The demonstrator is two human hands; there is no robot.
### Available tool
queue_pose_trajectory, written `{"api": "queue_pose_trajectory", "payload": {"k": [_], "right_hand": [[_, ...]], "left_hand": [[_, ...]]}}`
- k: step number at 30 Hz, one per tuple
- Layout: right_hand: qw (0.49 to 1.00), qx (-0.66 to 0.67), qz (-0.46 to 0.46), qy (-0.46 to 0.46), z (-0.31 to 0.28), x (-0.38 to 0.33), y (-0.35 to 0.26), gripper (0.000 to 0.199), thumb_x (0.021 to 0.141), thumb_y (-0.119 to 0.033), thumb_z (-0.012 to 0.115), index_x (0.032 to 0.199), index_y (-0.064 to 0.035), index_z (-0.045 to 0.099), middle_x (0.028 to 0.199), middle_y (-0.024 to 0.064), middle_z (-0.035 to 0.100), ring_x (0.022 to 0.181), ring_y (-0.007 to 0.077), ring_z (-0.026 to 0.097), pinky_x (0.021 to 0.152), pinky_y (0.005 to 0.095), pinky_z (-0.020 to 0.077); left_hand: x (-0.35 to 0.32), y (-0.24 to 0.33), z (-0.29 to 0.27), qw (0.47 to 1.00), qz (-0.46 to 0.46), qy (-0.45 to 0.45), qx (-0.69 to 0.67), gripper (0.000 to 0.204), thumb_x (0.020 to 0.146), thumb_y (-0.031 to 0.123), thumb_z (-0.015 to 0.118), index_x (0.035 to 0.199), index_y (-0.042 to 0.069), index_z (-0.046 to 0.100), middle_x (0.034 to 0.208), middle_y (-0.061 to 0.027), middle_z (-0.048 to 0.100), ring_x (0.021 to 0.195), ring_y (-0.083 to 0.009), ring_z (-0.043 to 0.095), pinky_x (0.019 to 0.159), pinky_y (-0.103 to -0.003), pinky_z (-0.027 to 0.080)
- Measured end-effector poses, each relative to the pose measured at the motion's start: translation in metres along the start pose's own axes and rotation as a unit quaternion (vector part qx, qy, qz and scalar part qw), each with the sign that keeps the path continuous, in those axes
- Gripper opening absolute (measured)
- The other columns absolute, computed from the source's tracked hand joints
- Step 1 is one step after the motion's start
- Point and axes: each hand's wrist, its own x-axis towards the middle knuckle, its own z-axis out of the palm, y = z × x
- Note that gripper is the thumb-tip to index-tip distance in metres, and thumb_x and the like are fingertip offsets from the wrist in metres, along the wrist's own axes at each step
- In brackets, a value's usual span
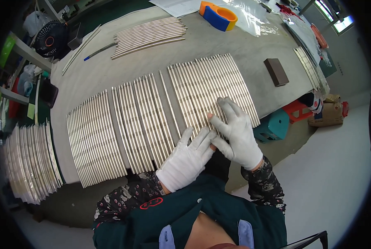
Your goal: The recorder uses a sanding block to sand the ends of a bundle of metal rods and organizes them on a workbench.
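Right gloved hand (pixel 237 133): fingers spread, slightly bent, resting on the right-hand row of silvery metal rods (pixel 208 85), nothing clasped; left gloved hand (pixel 185 162): fingers loosely extended and a little apart over the same row's near ends, cannot tell if it pinches any; row lies side by side on grey tabletop (pixel 243 50); lone rod (pixel 168 103) just left of it; more rod groups (pixel 95 139) further left; dark brown block (pixel 276 72) to the right; blue-tipped pen (pixel 100 51) near far rod stack (pixel 148 36).
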Motion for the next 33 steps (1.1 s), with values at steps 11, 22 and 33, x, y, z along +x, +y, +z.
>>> {"api": "queue_pose_trajectory", "payload": {"k": [11, 22, 33], "right_hand": [[0.997, 0.051, -0.026, -0.046, -0.012, -0.004, -0.005, 0.032, 0.080, -0.025, 0.071, 0.102, -0.0032, 0.065, 0.118, 0.0168, 0.064, 0.117, 0.0387, 0.059, 0.096, 0.0464, 0.0475], [0.981, 0.125, -0.115, -0.089, -0.042, -0.039, -0.041, 0.029, 0.073, -0.033, 0.076, 0.080, -0.0092, 0.062, 0.078, 0.0031, 0.063, 0.064, 0.0226, 0.059, 0.062, 0.0353, 0.0478], [0.992, 0.102, -0.067, 0.037, -0.029, -0.045, -0.029, 0.057, 0.068, -0.022, 0.078, 0.120, -0.0036, 0.063, 0.110, 0.0120, 0.065, 0.101, 0.0321, 0.067, 0.087, 0.0424, 0.0533]], "left_hand": [[-0.003, 0.000, 0.002, 0.997, 0.055, 0.053, -0.016, 0.053, 0.078, 0.028, 0.077, 0.121, 0.002, 0.061, 0.134, -0.0130, 0.054, 0.133, -0.0290, 0.045, 0.110, -0.052, 0.037], [-0.056, -0.025, -0.033, 0.983, 0.029, 0.182, -0.013, 0.028, 0.074, 0.011, 0.076, 0.097, 0.000, 0.065, 0.112, -0.0134, 0.065, 0.111, -0.0280, 0.063, 0.096, -0.045, 0.051], [-0.096, -0.044, -0.047, 0.976, -0.076, 0.189, 0.080, 0.035, 0.076, 0.011, 0.071, 0.108, 0.000, 0.062, 0.116, -0.0139, 0.064, 0.110, -0.0315, 0.063, 0.098, -0.049, 0.049]]}}
